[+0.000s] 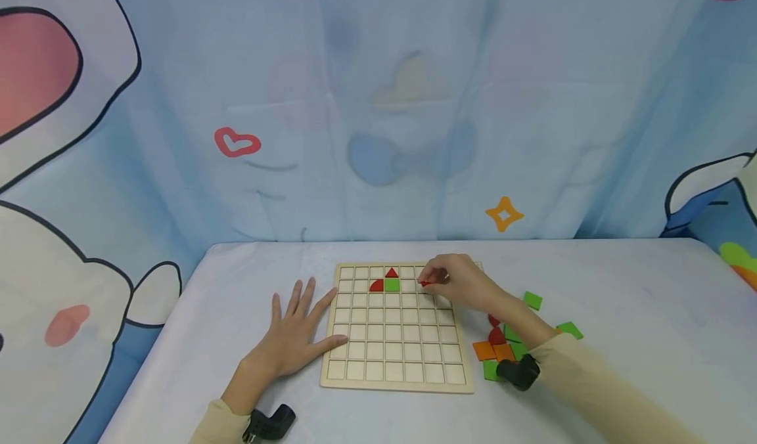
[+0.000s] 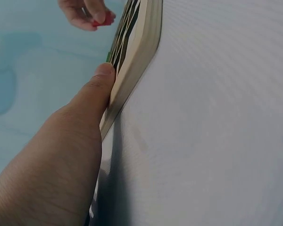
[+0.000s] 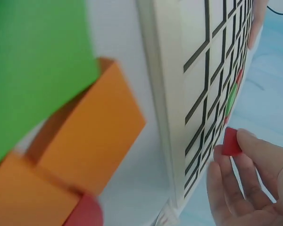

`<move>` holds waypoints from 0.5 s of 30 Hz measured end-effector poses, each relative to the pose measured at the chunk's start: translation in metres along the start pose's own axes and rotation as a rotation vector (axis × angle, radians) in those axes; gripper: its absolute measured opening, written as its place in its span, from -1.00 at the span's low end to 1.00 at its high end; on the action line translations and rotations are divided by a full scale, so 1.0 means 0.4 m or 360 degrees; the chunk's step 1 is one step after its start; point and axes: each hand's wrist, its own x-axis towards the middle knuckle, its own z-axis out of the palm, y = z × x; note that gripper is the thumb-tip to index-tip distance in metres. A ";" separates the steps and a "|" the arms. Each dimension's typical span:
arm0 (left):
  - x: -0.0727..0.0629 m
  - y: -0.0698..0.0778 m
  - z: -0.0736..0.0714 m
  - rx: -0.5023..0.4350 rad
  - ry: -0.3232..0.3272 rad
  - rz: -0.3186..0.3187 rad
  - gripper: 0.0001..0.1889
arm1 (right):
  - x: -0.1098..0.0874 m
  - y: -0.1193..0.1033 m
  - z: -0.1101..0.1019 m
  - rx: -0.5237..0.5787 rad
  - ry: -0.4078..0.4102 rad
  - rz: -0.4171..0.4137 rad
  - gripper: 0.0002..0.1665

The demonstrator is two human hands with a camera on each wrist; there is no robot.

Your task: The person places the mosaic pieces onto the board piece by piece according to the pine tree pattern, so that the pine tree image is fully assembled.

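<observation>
A wooden grid board (image 1: 393, 352) lies flat on the table. In its upper part sit a green square (image 1: 392, 285), a red triangle (image 1: 391, 273) just above it and a red quarter-circle piece (image 1: 376, 286) on its left. My right hand (image 1: 458, 280) pinches a small red piece (image 3: 231, 142) between thumb and fingers, over the board's upper right area. Its exact shape is partly covered by the fingertips. With fingers spread and straight, my left hand (image 1: 296, 339) rests at the board's left side, its thumb (image 2: 104, 77) and index fingertip at the frame.
Right of the board, partly under my right forearm, loose pieces lie in a pile: green squares (image 1: 490, 370), orange squares (image 1: 483, 351) and red pieces (image 1: 497, 335). Farther right are single green squares (image 1: 570, 330). A patterned blue curtain (image 1: 384, 102) hangs behind the white table (image 1: 650, 339).
</observation>
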 end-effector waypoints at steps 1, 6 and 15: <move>0.000 0.000 -0.001 0.0002 -0.0001 -0.0001 -0.05 | 0.005 -0.003 0.003 0.0016 0.0008 0.0004 -0.91; 0.001 -0.001 -0.002 0.0008 -0.0003 0.0005 -0.05 | 0.027 -0.012 0.020 0.0039 0.0062 -0.0004 -0.89; 0.001 -0.007 0.001 0.0006 -0.0005 0.0006 -0.06 | 0.061 -0.027 0.048 -0.0024 0.0059 0.0073 -0.85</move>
